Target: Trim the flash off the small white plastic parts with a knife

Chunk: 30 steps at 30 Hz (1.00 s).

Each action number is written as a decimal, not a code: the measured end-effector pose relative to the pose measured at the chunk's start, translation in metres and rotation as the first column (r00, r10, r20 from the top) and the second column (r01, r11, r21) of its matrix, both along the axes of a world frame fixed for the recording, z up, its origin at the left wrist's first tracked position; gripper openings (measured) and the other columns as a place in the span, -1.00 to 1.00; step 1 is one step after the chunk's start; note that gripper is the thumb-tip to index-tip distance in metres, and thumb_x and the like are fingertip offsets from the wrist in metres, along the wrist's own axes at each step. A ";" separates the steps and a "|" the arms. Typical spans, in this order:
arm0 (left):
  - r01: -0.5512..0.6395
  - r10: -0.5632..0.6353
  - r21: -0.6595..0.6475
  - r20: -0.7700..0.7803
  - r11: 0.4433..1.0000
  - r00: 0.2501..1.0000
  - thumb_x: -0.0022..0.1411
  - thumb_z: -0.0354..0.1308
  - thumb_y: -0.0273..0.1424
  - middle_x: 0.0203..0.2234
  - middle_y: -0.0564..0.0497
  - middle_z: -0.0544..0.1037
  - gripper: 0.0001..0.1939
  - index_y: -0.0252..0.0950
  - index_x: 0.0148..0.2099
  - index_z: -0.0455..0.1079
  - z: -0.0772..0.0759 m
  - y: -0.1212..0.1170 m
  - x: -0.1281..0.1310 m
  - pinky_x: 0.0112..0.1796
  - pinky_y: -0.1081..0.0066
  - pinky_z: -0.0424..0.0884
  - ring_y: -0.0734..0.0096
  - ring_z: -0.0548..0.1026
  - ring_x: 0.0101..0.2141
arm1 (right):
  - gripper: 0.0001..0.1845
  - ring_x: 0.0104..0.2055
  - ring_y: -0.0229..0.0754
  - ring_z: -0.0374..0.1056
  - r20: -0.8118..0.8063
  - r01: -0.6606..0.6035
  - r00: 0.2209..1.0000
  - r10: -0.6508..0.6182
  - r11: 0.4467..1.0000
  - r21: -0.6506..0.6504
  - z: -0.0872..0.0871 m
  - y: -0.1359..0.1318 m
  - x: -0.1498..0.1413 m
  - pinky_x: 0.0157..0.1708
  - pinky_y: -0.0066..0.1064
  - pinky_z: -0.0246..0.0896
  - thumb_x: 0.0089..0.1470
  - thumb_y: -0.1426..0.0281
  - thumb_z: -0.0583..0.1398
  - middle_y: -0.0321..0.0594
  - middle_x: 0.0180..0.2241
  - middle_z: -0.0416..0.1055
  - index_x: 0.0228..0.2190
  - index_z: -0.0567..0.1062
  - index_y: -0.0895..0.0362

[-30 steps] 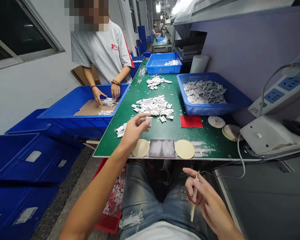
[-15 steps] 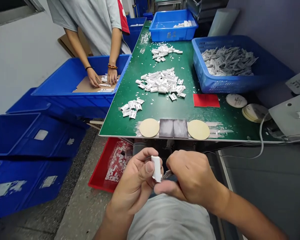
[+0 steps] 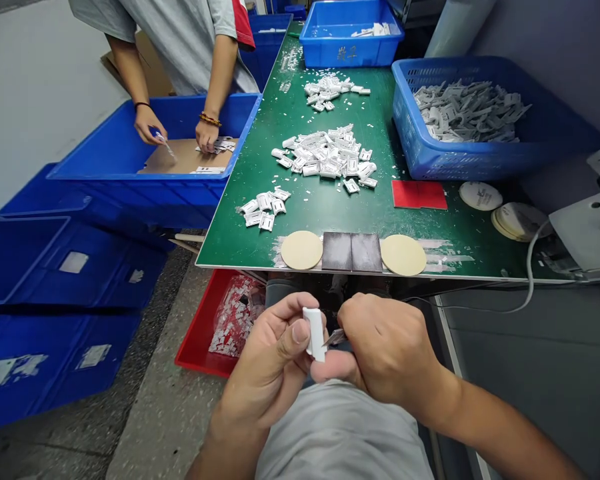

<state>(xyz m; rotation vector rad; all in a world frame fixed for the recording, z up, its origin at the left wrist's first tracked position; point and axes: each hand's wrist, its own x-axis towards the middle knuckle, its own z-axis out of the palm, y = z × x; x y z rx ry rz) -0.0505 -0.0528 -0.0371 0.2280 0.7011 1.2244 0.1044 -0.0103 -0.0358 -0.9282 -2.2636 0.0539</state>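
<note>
Between the thumb and fingers of my left hand (image 3: 275,357) is a small white plastic part (image 3: 315,333), held nearly upright above my lap. My right hand (image 3: 387,343) is closed around a knife (image 3: 335,338), whose short metal blade points left at the part's right edge; the handle is hidden in my fist. My right thumb rests by the part's lower end. Beyond my hands, a large pile of similar white parts (image 3: 330,153) lies on the green table (image 3: 245,247), with a smaller group (image 3: 265,208) nearer its left edge.
Cream discs (image 3: 302,250) and dark square pads (image 3: 351,252) line the table's front edge. A blue basket of parts (image 3: 415,120) stands right. Below left is a red bin (image 3: 195,340) with scraps. A co-worker's hands (image 3: 150,125) work over a blue bin (image 3: 130,190); blue crates (image 3: 40,260) stand left.
The knife blade shows more clearly beside the white part, with my right hand slightly higher. The co-worker's one hand has lifted a white piece leftward. The whole view has shifted slightly.
</note>
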 end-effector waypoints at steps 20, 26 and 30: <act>-0.242 0.317 0.234 -0.369 0.942 0.874 0.05 0.36 -0.32 -0.37 0.02 0.54 -0.79 -0.24 -0.25 0.49 -0.002 -0.003 0.011 -0.28 0.51 0.43 0.46 0.50 -0.34 | -0.69 -0.57 -0.40 0.01 -0.661 -0.551 0.748 -0.049 0.508 -0.662 -0.007 -0.010 -0.004 -0.58 -0.52 -0.06 0.21 0.15 0.13 -0.43 -0.56 0.13 -0.40 0.31 0.13; -0.109 0.213 0.302 -0.338 0.947 0.917 0.14 0.29 -0.33 -0.20 -0.03 0.60 -0.89 -0.18 -0.25 0.51 -0.005 -0.002 0.009 -0.14 0.36 0.44 0.33 0.54 -0.20 | -0.59 -0.64 -0.41 -0.17 -0.757 -0.791 0.608 -0.241 -0.099 -0.604 -0.005 -0.013 -0.008 -0.67 -0.53 -0.24 0.25 0.05 0.01 -0.51 -0.65 -0.02 -0.44 0.22 0.11; -0.176 0.240 0.256 -0.248 0.951 0.939 0.13 0.31 -0.43 -0.42 0.09 0.55 -0.88 -0.16 -0.26 0.46 -0.004 0.001 0.006 -0.28 0.47 0.43 0.46 0.51 -0.34 | -0.69 -0.55 -0.38 0.02 -0.554 -0.498 0.832 -0.020 0.413 -0.763 0.001 -0.014 0.000 -0.54 -0.51 -0.05 0.27 0.18 0.05 -0.42 -0.55 0.13 -0.36 0.35 0.15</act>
